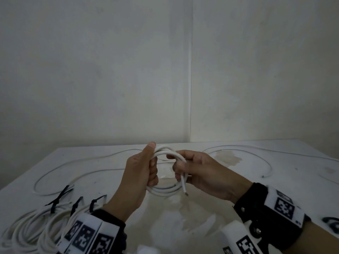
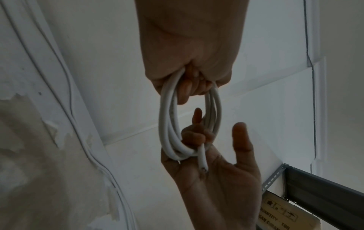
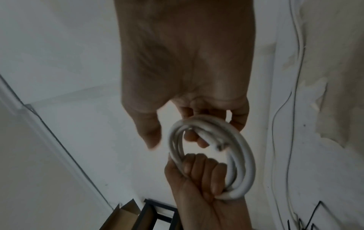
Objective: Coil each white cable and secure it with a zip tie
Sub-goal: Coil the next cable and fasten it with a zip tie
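- Coiled white cable [image 1: 166, 173]: a small bundle of several loops, held up over the bench [image 1: 201, 213] between both hands, not resting on it. Its left arc is covered by fingers; the loop count is hard to make out.
- Free cable end [image 1: 184, 186]: a short tail sticking down out of the right hand, cut tip bare. The right wrist view blurs it.
- Left hand [image 1: 136, 180]: fingers curled round the coil's left side, thumb lying up along the top of the loops, back of the hand towards the onlooker. Wrist rises from the lower left.
- Right hand [image 1: 205, 173]: fingers wrapped about the coil's right side, pinning the tail against the loops. In the left wrist view the thumb [image 2: 241, 137] stands off the cable, extended. Forearm enters from the lower right.
- Wrist bands [image 1: 282, 208]: black straps with white printed marker blocks, one on each wrist; partly cut off by the lower edge.
- Finished coils [image 1: 36, 222]: white bundles on the bench at the near left, each bound with a black zip tie [image 1: 58, 200]; their lower parts run out of view.
- Loose white cables [image 1: 266, 149]: long strands lying across the far bench, left and right; where each one ends cannot be followed.
- Dark object [image 1: 331, 223]: at the right edge, cut off, not identifiable.
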### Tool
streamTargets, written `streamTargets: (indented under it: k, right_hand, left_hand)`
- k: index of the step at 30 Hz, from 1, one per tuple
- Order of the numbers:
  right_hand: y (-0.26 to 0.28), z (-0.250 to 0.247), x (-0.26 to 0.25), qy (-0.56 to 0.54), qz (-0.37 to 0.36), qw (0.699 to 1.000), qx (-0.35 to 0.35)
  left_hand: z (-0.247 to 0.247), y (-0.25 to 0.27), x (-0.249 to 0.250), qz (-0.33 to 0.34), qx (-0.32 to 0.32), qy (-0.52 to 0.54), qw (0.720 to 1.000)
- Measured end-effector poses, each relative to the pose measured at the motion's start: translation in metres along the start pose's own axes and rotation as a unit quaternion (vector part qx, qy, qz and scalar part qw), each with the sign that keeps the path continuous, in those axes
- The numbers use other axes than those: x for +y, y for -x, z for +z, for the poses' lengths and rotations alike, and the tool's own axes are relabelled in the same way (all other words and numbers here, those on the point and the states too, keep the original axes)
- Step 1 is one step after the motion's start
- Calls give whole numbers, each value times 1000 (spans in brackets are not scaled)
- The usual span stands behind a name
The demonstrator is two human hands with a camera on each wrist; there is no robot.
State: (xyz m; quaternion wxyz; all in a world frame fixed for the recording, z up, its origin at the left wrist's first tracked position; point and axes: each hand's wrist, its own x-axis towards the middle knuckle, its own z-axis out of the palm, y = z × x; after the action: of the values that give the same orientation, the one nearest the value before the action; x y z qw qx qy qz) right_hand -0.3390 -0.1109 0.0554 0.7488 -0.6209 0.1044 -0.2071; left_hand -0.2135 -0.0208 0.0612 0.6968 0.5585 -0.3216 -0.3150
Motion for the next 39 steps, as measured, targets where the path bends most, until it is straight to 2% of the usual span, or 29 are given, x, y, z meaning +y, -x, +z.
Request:
streamTargets:
  k: [2, 3, 6, 9, 12, 14, 15, 19, 22, 25, 29, 34, 36, 39]
  right_hand:
    - [0, 5, -6, -52, 13, 999, 11]
    - [-1, 7, -8, -41, 13, 999, 30]
    - [-4, 14, -8, 123, -26, 986, 109]
    - [-7, 15, -5, 211, -58, 964, 153]
    - [-8, 14, -1, 350, -80, 919, 163]
    - [-8, 17, 0, 432, -103, 884, 145]
    - [-7, 18, 0, 447, -109, 877, 141]
    - [-8, 20, -3, 430, -95, 884, 160]
    - [-6, 20, -1, 430, -116, 884, 143]
    - [-2, 17, -1, 446, -123, 877, 131]
    - [-1, 14, -4, 472, -128, 863, 126]
    - [-3, 6, -13, 508, -69, 856, 73]
    - [-3, 4, -16, 511, -67, 855, 57]
    - [-3, 5, -17, 488, -83, 867, 52]
  left_hand:
    - [2, 1, -1, 2, 0, 2, 1000]
    - [4, 2, -1, 4, 0, 4, 1000]
    - [8, 4, -4, 6, -14, 6, 1000]
    - [2, 2, -7, 0, -79, -27, 996]
    - [-4, 2, -4, -23, -147, -106, 983]
    - [-2, 2, -2, -35, -156, -178, 971]
    - [2, 2, -1, -33, -150, -198, 968]
    - [13, 6, -5, -15, -77, -179, 981]
    - [13, 6, -7, -24, -24, -99, 995]
    - [9, 4, -6, -34, 2, -35, 999]
    - [5, 4, -10, -30, -25, -37, 999]
    - [-3, 5, -4, -44, -142, -130, 980]
    - [0, 6, 0, -49, -147, -140, 978]
    - [8, 9, 1, -50, -114, -92, 988]
